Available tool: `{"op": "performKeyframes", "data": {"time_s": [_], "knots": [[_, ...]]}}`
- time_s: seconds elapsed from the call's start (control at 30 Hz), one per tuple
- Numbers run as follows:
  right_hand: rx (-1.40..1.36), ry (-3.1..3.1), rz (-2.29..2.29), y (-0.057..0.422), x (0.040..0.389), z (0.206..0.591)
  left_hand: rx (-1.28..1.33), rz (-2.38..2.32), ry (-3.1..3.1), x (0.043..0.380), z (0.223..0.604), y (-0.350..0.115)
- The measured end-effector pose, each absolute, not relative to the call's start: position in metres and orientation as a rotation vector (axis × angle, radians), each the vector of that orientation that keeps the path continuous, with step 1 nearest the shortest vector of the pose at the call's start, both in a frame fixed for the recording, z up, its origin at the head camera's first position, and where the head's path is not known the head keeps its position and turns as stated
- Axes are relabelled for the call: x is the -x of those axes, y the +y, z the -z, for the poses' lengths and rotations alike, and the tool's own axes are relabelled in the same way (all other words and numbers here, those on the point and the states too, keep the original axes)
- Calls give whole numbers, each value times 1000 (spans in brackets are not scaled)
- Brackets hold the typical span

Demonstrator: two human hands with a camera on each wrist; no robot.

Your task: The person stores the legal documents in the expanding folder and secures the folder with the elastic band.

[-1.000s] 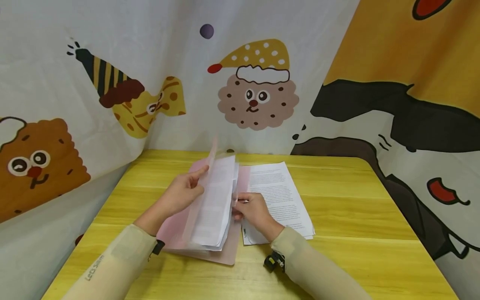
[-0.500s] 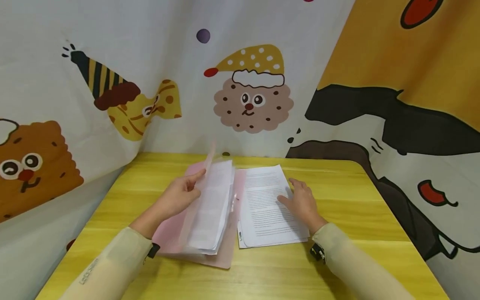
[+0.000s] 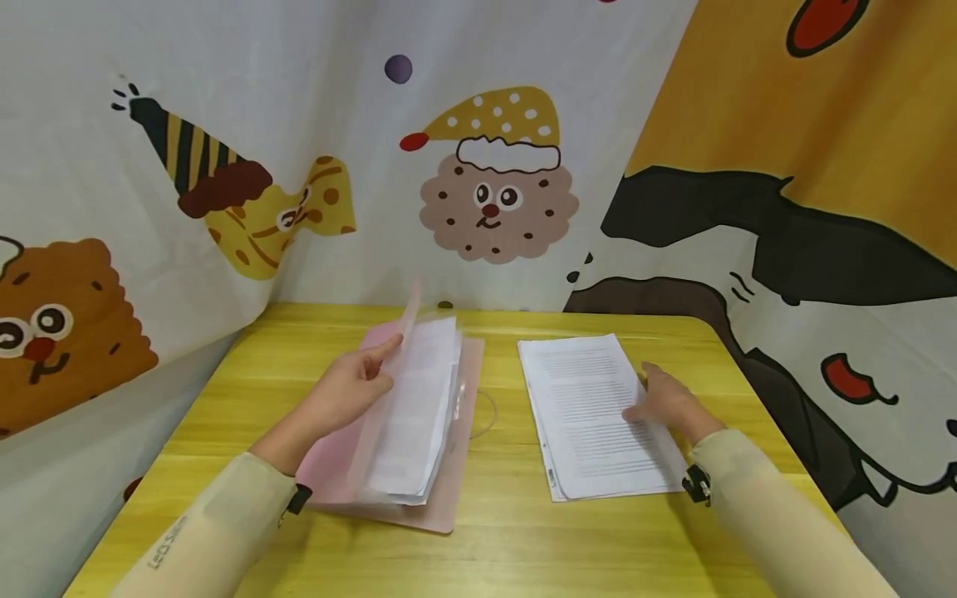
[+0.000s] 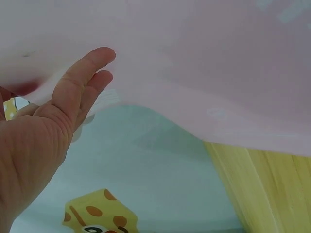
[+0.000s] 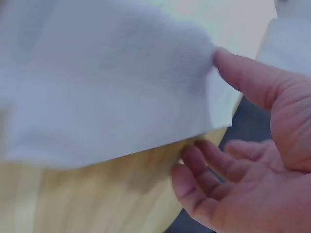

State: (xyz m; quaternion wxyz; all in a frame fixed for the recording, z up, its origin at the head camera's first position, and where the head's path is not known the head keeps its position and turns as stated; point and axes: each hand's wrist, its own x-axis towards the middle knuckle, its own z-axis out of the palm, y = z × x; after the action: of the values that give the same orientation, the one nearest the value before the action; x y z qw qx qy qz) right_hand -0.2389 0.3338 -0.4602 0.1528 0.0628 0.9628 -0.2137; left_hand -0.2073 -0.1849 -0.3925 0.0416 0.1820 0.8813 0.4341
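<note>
On the left of the table lies a pink folder [image 3: 467,432], fanned partway, with white printed pages [image 3: 419,407] in clear sleeves inside. My left hand [image 3: 344,394] holds a translucent pink leaf of it upright; in the left wrist view, two fingers lie along the leaf [image 4: 194,87] and a reddish fingertip shows through from behind. A stack of printed papers [image 3: 583,415] lies to the folder's right, apart from it. My right hand [image 3: 669,403] grips the stack's right edge, thumb on top. In the right wrist view, the other fingers curl right under the paper edge.
The yellow wood-grain table [image 3: 508,548] carries both paper piles. A thin loop [image 3: 486,415] sticks out beside the folder's right edge. Behind the table hangs a cartoon-print curtain [image 3: 321,100], reaching down past its left and right sides.
My right hand has left the folder's edge, moved onto the paper stack and shifted it right, away from the folder. My left hand keeps holding the leaf in nearly the same place.
</note>
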Motion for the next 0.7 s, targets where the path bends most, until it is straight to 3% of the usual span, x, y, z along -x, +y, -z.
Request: {"op": "performKeyframes", "data": {"time_s": [0.2,0.7], "knots": [[-300,2722,588,357,242,453,-528,-1332,2708,205,390,-188],[-300,2711,626,317,252,453,-513,-1344,2697,203,389,-193]]}}
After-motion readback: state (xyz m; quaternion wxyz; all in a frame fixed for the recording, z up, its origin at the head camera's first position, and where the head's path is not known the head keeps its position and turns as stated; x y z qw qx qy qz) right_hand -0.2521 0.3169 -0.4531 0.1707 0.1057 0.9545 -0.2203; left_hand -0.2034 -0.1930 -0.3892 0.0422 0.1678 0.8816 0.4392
